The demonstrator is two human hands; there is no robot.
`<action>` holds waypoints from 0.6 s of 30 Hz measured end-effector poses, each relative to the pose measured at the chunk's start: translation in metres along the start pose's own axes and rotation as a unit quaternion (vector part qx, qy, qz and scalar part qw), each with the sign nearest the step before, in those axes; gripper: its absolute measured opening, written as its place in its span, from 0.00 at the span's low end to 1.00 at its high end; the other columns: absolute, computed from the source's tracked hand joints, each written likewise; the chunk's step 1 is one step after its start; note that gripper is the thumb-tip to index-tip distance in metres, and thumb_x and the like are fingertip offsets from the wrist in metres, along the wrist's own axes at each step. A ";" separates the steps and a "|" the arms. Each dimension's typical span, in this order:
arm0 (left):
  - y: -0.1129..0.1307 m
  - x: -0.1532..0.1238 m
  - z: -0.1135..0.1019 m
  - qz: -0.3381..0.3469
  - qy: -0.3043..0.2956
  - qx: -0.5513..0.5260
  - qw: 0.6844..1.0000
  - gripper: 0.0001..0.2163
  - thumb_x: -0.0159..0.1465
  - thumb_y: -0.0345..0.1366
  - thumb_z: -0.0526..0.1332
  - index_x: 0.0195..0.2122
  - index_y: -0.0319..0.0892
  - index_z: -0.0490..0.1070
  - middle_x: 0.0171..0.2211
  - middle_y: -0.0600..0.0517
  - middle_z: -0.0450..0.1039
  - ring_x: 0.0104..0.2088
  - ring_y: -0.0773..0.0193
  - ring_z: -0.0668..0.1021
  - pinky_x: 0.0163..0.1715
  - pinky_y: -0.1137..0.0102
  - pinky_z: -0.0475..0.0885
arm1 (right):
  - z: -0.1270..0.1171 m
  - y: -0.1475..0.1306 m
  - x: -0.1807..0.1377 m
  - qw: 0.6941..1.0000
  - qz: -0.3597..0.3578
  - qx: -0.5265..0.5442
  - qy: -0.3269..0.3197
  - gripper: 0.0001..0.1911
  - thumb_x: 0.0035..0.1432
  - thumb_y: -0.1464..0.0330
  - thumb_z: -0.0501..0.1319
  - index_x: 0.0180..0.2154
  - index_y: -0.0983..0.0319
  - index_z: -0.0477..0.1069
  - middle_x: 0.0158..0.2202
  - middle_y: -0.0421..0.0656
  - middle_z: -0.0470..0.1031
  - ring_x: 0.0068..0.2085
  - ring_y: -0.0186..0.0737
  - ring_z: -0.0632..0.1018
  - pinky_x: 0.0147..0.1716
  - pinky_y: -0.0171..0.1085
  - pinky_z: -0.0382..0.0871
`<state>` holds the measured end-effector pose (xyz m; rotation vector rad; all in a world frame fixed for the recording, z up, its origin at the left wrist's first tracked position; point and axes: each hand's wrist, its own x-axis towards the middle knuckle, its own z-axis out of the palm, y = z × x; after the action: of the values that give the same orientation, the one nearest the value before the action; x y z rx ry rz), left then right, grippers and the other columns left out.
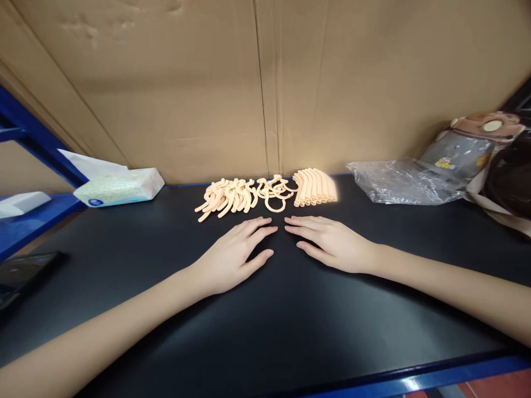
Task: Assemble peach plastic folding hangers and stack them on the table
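My left hand [234, 254] lies flat, palm down, on the black tabletop [265, 331], fingers stretched out and holding nothing. My right hand [332, 242] lies flat beside it, fingertips almost meeting those of the left. Just beyond the fingertips sits a pile of peach-coloured hook-shaped plastic parts [226, 196]. A few peach rings [276, 193] lie in the middle. A neat row of curved peach tubes [315, 187] lies to the right. Neither hand touches these pieces.
A tissue pack [120, 185] lies at the back left beside a blue shelf frame [37, 149]. A dark phone [20, 273] rests at the left edge. Crumpled clear plastic bag [398, 182] and a grey cartoon-printed bag [468, 146] sit at the back right. Cardboard wall [265, 83] behind.
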<state>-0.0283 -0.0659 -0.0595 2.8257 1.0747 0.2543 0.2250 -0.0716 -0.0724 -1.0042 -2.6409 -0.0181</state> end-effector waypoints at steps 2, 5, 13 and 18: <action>0.000 0.000 0.001 -0.009 0.001 0.003 1.000 0.21 0.70 0.44 0.48 0.62 0.43 0.59 0.64 0.46 0.57 0.63 0.54 0.61 0.61 0.56 0.60 | -0.001 -0.001 0.000 1.000 0.004 0.000 -0.004 0.22 0.67 0.65 0.48 0.59 0.64 0.64 0.62 0.49 0.64 0.60 0.46 0.68 0.59 0.49 0.64; 0.000 0.000 0.000 -0.006 -0.003 0.008 1.000 0.21 0.71 0.44 0.48 0.62 0.43 0.58 0.63 0.45 0.58 0.63 0.54 0.61 0.61 0.56 0.60 | -0.001 -0.001 0.000 1.000 0.004 0.000 -0.008 0.22 0.67 0.65 0.48 0.59 0.65 0.64 0.62 0.49 0.64 0.60 0.46 0.67 0.59 0.49 0.63; 0.000 -0.001 -0.001 -0.004 0.002 0.010 1.000 0.20 0.71 0.43 0.48 0.62 0.44 0.59 0.63 0.45 0.58 0.63 0.53 0.62 0.60 0.55 0.61 | 0.001 0.001 0.000 1.000 0.002 0.012 0.010 0.21 0.67 0.66 0.50 0.58 0.64 0.65 0.61 0.49 0.65 0.60 0.46 0.68 0.58 0.49 0.64; -0.001 0.000 -0.001 -0.006 -0.003 0.005 1.000 0.21 0.71 0.44 0.48 0.62 0.44 0.58 0.64 0.45 0.58 0.63 0.53 0.61 0.61 0.54 0.60 | 0.000 0.000 0.001 1.000 0.000 0.010 0.013 0.21 0.67 0.66 0.49 0.58 0.64 0.65 0.61 0.49 0.65 0.59 0.46 0.69 0.58 0.49 0.65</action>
<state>-0.0291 -0.0651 -0.0585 2.8269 1.0947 0.2390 0.2246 -0.0710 -0.0725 -0.9908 -2.6114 -0.0040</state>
